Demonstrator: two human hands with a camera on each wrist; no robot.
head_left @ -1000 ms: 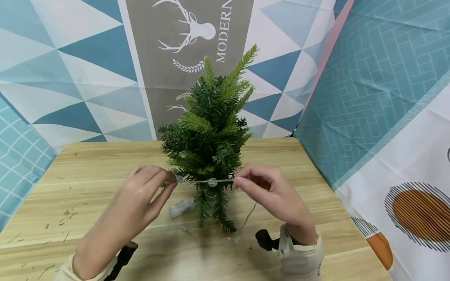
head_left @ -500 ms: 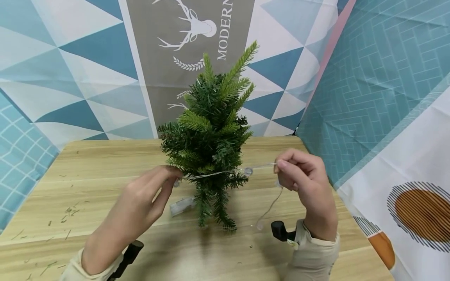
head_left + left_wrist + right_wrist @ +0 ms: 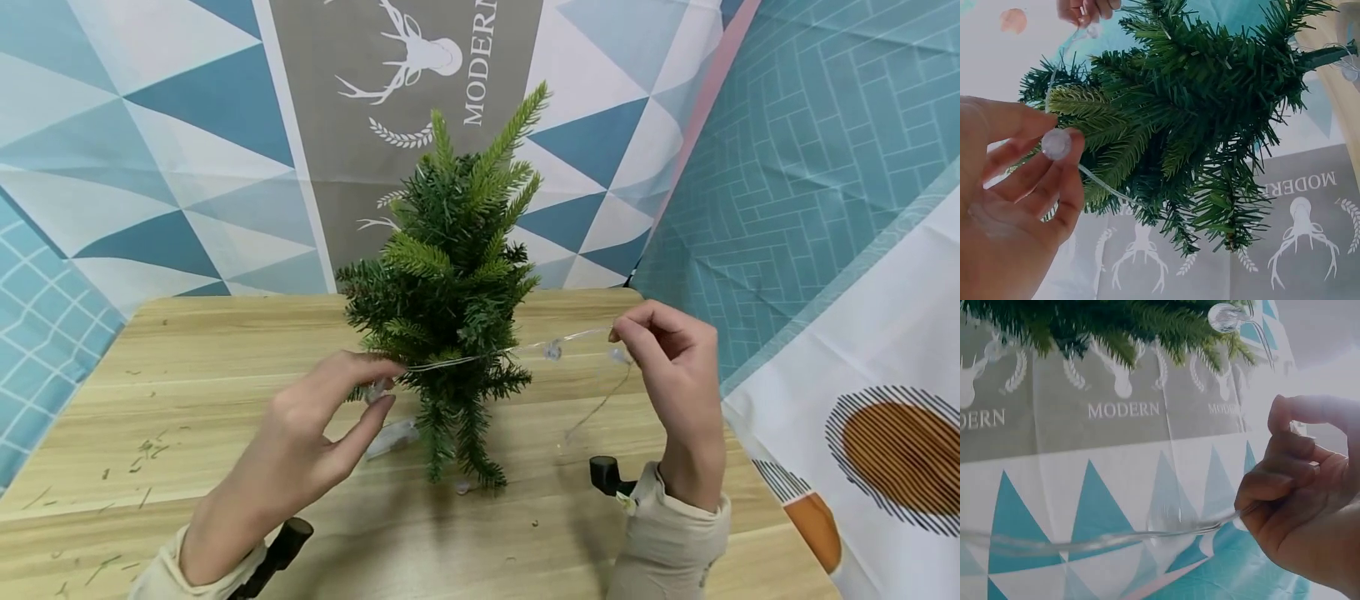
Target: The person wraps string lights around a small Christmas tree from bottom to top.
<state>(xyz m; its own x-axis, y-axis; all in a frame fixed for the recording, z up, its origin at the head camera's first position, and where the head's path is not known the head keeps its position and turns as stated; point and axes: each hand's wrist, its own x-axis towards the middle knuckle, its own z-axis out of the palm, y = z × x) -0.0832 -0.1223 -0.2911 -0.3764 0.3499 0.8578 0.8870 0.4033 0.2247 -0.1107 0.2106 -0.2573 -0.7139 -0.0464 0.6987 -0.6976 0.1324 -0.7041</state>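
A small artificial Christmas tree point(image 3: 450, 283) stands upright on the table. Across the front of its lower branches runs a clear string light point(image 3: 552, 350), stretched between the two hands. At the tree's left side, my left hand point(image 3: 307, 433) holds the string, with a round clear bulb point(image 3: 1057, 144) at its fingertips. My right hand point(image 3: 675, 375) pinches the wire out to the right of the tree, slightly higher than the left. From the right fingers a loose length of wire hangs down toward the table.
A clear plastic case point(image 3: 393, 437) lies on the wooden table point(image 3: 255, 333) behind the left hand, partly hidden. One bulb point(image 3: 462, 486) is at the tree's foot. Green needle scraps point(image 3: 150, 450) are scattered at the left. Patterned cloth hangs behind and at the sides.
My right hand has moved right and up, drawing the string along the tree's front. My left hand has shifted slightly right, its thumb and index finger now further apart around a bulb.
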